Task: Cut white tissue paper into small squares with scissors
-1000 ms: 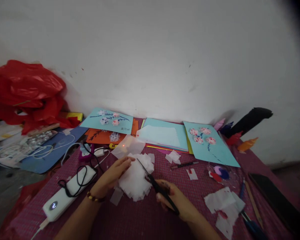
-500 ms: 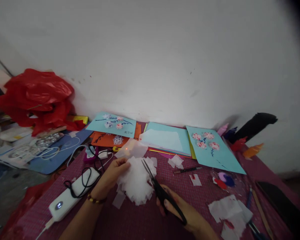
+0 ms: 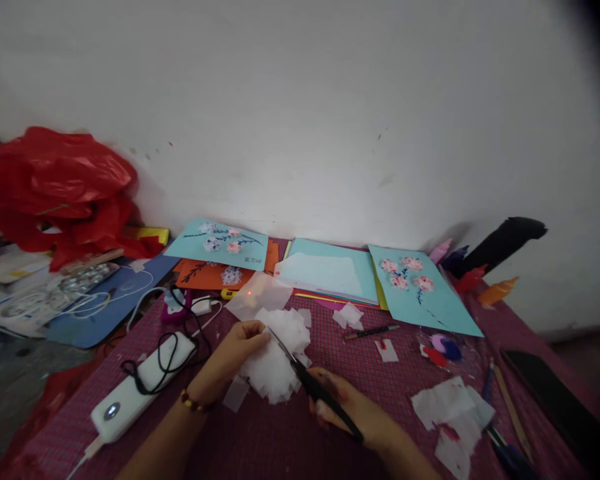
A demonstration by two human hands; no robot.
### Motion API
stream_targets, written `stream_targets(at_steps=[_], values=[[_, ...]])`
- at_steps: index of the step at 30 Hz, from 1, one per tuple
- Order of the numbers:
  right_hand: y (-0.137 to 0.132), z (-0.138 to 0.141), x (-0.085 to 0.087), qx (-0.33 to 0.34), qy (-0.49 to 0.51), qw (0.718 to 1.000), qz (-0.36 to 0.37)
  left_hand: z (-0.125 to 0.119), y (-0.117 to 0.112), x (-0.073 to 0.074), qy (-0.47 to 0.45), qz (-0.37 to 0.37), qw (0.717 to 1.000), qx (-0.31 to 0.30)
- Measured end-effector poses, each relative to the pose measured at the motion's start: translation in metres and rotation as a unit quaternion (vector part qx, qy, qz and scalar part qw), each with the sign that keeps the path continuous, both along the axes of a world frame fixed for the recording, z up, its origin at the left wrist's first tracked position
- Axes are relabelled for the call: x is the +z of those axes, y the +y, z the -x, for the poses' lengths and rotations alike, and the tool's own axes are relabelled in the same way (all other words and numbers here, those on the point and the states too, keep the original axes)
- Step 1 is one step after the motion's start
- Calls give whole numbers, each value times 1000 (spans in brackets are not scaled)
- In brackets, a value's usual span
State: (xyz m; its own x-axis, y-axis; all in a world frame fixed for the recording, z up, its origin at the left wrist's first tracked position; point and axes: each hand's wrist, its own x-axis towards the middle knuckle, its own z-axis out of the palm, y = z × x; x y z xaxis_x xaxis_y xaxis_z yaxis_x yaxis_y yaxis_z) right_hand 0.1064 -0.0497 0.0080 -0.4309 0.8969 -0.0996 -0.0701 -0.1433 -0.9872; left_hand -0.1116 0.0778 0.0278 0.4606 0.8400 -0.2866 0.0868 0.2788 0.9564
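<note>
Black-handled scissors (image 3: 314,385) are in my right hand (image 3: 345,401), its fingers wrapped round the handles. The blades look nearly closed and point up and left, their tips right by the fingertips of my left hand (image 3: 246,339). That left hand is pinched on a small bit of white tissue paper, mostly hidden by the fingers. Beneath the blades lies a fluffy pile of cut white tissue paper (image 3: 276,373). One loose square of tissue (image 3: 236,393) rests at the pile's lower left, and a larger translucent sheet (image 3: 260,297) lies behind it.
Blue cards with blossom pictures lie at the left (image 3: 220,243) and right (image 3: 425,287), near the wall. A white power bank (image 3: 143,387) with a black cable sits left. Paint-stained tissue (image 3: 453,417), a pen (image 3: 371,332) and a black phone-like slab (image 3: 547,390) lie right.
The scissors have moved left and their blades have come closer together, bringing the tips to my left fingertips. My left hand stays pinched. The whole view has shifted slightly.
</note>
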Motion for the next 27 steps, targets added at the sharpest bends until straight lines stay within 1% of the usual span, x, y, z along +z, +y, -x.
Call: stream_targets(at_steps=[4, 10, 14, 16, 19, 21, 23, 27], values=[[0, 2, -6, -16, 12, 1000, 4, -2, 0, 1, 12, -3, 1000, 6], [0, 4, -9, -53, 12, 998, 45, -3, 1, -6, 26, -6, 1000, 5], [0, 6, -12, -72, 6, 995, 74, 1, 5, -5, 25, -4, 1000, 0], [1, 7, -13, -89, 5, 993, 82, 6, 8, -3, 23, -11, 999, -20], [1, 6, -12, -120, 9, 990, 77, 15, 12, 1, 32, -26, 994, -102], [0, 5, -11, -126, 17, 989, 71, 18, 14, 1, 42, -41, 990, -130], [-1, 3, -8, -112, 24, 992, 55, 19, 14, 2, 41, -60, 991, -115], [-5, -2, 0, -46, 20, 999, -2, 17, 15, 4, 10, -84, 996, -43]])
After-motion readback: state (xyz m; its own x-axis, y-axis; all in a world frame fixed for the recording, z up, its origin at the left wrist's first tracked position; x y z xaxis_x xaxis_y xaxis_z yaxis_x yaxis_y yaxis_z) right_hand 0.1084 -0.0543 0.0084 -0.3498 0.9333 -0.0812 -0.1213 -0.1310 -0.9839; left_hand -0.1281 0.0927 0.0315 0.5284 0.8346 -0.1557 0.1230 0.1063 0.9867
